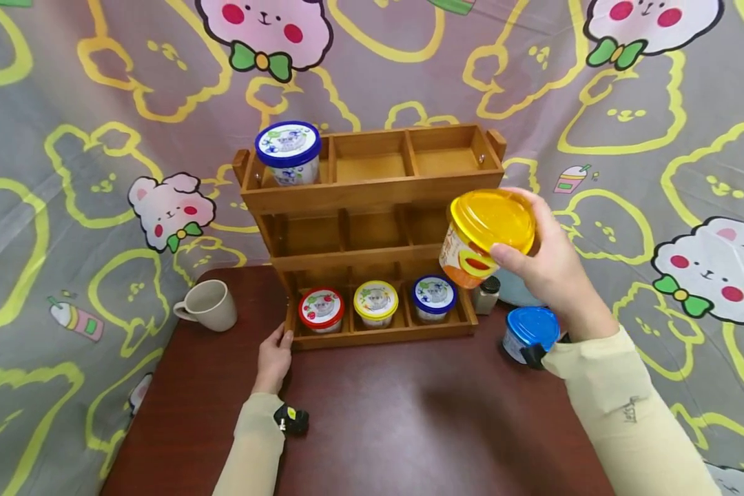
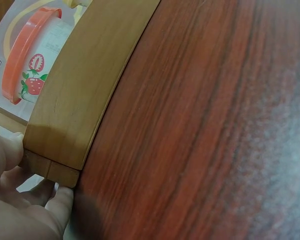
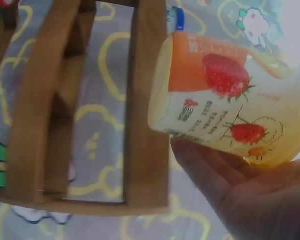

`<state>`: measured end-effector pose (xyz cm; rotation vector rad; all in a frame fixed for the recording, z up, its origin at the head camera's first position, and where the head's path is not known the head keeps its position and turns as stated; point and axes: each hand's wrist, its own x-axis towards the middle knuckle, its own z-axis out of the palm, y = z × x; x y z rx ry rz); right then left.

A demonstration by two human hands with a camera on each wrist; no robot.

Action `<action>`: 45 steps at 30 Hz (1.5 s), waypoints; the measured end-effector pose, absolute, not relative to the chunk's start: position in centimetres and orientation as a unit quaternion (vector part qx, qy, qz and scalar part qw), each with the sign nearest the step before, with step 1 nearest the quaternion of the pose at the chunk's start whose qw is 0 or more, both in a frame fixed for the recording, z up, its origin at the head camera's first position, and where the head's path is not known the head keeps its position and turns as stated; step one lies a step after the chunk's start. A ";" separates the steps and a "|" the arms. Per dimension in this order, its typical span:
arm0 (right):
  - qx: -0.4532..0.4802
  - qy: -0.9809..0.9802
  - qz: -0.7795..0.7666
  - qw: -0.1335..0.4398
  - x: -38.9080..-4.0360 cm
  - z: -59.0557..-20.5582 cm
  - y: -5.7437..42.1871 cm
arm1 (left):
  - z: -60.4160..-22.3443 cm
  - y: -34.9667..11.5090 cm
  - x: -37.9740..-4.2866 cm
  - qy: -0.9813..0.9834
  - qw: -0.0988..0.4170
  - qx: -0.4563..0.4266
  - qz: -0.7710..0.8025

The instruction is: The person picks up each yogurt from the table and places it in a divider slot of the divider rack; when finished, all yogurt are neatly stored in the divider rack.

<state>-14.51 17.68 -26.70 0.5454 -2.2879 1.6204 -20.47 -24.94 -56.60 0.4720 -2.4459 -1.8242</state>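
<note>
My right hand (image 1: pixel 554 265) grips a plastic tub (image 1: pixel 465 258) with a yellow lid, held in the air before the right side of a three-tier wooden shelf (image 1: pixel 372 184). The right wrist view shows strawberries printed on the tub (image 3: pixel 205 95), with fingers along its side. My left hand (image 1: pixel 274 358) holds the shelf's lower left front corner, the thumb and fingers about the wood in the left wrist view. On the bottom tier stand a red-lidded tub (image 1: pixel 321 308), a yellow-lidded tub (image 1: pixel 375 302) and a blue-lidded tub (image 1: pixel 434 296). Another blue-lidded tub (image 1: pixel 288 151) occupies the top left compartment.
A beige mug (image 1: pixel 209 306) stands on the dark red table (image 1: pixel 372 413), left of the shelf. To the right are a small black-capped jar (image 1: pixel 486 296), a pale round object (image 1: pixel 517 288) and a bright blue-lidded tub (image 1: pixel 529 331). Patterned cloth hangs behind.
</note>
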 end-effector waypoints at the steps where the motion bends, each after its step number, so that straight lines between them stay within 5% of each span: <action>1: 0.202 -0.787 0.565 0.142 -15.1 -25.8 17.5 | -56.5 -24.9 -20.5 -0.792 0.027 0.154 -0.590; 15: 0.299 -0.806 0.505 0.076 -26.2 -14.8 11.9 | -56.7 -24.7 -20.2 -0.787 0.035 0.156 -0.596; 22: 0.312 -0.837 0.449 0.007 -31.0 -15.1 10.0 | -56.7 -24.4 -20.0 -0.791 0.040 0.145 -0.593; 36: 0.335 -0.826 0.423 -0.162 -34.5 -16.2 10.1 | -57.0 -24.6 -20.0 -0.795 0.050 0.149 -0.585; 45: 0.356 -0.841 0.382 -0.144 -34.6 -15.1 10.5 | -57.1 -24.6 -20.1 -0.798 0.055 0.150 -0.581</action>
